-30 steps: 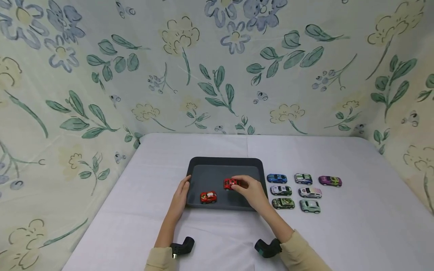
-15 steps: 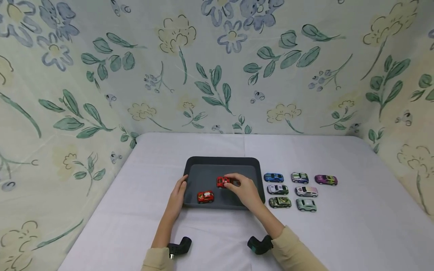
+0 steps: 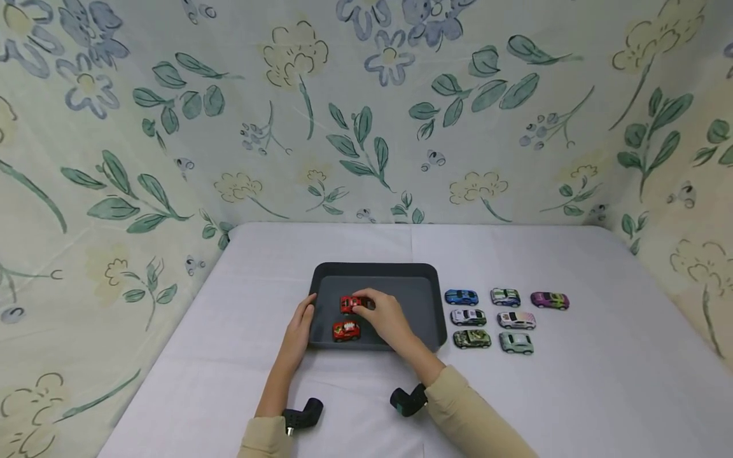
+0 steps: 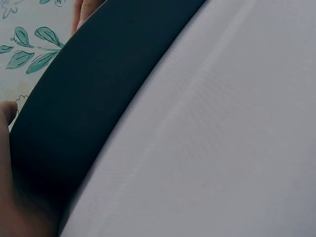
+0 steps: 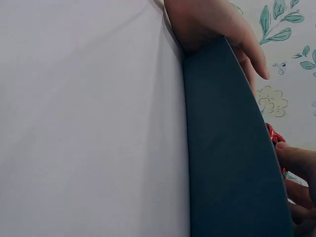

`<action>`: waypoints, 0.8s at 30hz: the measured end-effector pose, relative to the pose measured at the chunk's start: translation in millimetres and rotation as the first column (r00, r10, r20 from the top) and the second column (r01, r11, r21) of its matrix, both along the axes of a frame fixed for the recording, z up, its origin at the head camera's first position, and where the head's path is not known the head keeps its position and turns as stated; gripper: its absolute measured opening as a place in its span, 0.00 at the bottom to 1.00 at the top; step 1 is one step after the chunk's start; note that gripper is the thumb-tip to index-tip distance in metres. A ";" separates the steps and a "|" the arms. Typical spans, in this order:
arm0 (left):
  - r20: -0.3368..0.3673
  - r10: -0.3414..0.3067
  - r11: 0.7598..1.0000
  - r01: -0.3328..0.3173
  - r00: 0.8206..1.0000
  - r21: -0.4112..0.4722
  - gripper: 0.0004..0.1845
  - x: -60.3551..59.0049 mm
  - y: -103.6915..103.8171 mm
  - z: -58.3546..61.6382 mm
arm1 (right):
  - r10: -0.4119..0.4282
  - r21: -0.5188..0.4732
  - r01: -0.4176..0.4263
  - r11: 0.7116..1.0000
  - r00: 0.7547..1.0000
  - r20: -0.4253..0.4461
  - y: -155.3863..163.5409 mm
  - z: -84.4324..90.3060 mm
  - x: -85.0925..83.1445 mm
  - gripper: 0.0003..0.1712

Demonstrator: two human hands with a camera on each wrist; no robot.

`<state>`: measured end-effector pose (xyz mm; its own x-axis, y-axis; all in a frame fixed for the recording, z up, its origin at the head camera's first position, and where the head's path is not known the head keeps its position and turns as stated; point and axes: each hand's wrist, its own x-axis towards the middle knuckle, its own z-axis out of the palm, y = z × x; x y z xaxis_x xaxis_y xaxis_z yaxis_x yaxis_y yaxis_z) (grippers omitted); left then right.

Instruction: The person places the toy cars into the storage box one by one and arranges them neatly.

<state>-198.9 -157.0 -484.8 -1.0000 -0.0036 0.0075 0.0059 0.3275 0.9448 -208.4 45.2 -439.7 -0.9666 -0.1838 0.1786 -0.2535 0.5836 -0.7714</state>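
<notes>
Fingers (image 3: pixel 373 294) of the right hand (image 3: pixel 392 319) pinch a red car (image 3: pixel 346 305), now moved left to line up beside the other red car (image 3: pixel 346 331) near the tray's (image 3: pixel 409 305) left edge, where the left hand (image 3: pixel 297 329) rests, fingers mostly straight.

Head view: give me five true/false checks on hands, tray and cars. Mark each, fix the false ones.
1. The right hand pinches a red car. True.
2. The left hand holds the purple car. False: the left hand is at the left rim of the tray.
3. The purple car is the rightmost car. True.
4. The blue car is inside the tray. False: the blue car is on the cloth, right of the tray.
5. Four cars are within the tray's outline. False: two, the pinched one and another red car.
</notes>
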 end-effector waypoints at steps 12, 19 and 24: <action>0.018 -0.001 1.000 0.001 1.000 0.000 0.25 -2.2 -0.1 1.5 | -0.007 0.141 0.003 0.990 1.000 0.030 -13.3 -11.7 -15.2 0.16; 0.056 -0.008 1.000 0.007 0.998 0.016 0.24 3.7 3.4 16.3 | -0.008 0.182 -0.001 0.983 0.999 0.046 -18.0 -10.8 -17.4 0.16; 0.066 -0.010 1.000 0.010 0.998 0.002 0.24 8.8 6.1 24.6 | -0.003 0.197 -0.012 0.980 0.997 0.074 -19.1 -12.7 -18.4 0.17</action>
<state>-190.0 -150.9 -460.2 -0.9982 0.0062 -0.0590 -0.0538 0.3258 0.9439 -226.8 26.1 -452.3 -0.9748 -0.2127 0.0667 -0.2032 0.7251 -0.6580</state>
